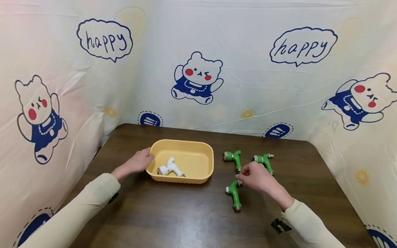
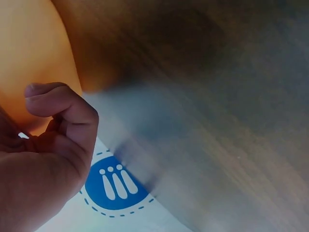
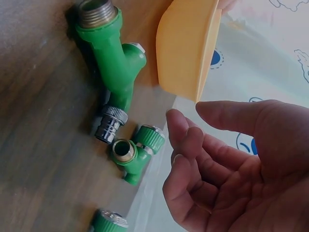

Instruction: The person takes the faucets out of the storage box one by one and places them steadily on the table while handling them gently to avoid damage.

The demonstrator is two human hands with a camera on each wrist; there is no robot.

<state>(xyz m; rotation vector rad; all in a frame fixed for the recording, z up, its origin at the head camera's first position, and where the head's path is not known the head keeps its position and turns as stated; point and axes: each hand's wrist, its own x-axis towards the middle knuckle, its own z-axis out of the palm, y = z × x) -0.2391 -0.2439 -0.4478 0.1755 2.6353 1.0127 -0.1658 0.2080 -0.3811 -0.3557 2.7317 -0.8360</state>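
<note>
As we read the table (image 1: 186, 215) from the left, we meet first the left hand (image 1: 136, 162), its fingers bent and clamped on the near-left rim of the yellow tray (image 1: 198, 162), which rests on the wood. Inside the tray, toward its near-left corner, lies the white tap (image 1: 170, 167), tipped on its side with no hand on it; this is the one piece we can count as placed.

Just beyond the tray's right wall, and apart from it, lie two green taps: the front green tap (image 1: 234, 197), its brass end toward us, and the back-left green tap (image 1: 236, 159), its knob turned to the tray. Next comes the right hand (image 1: 258, 176), hovering among the green pieces. Its fingers are loosely bent, and the right wrist view shows a gap between thumb and forefinger with nothing between them, so we take it to be reaching rather than carrying. Farthest right, partly behind that hand, lies the back-right green tap (image 1: 266, 161), a silver nozzle at its end.

We judge the work to be in its early part: one tap sits in the tray, three lie outside it, and none of those three is yet in our grip.
</note>
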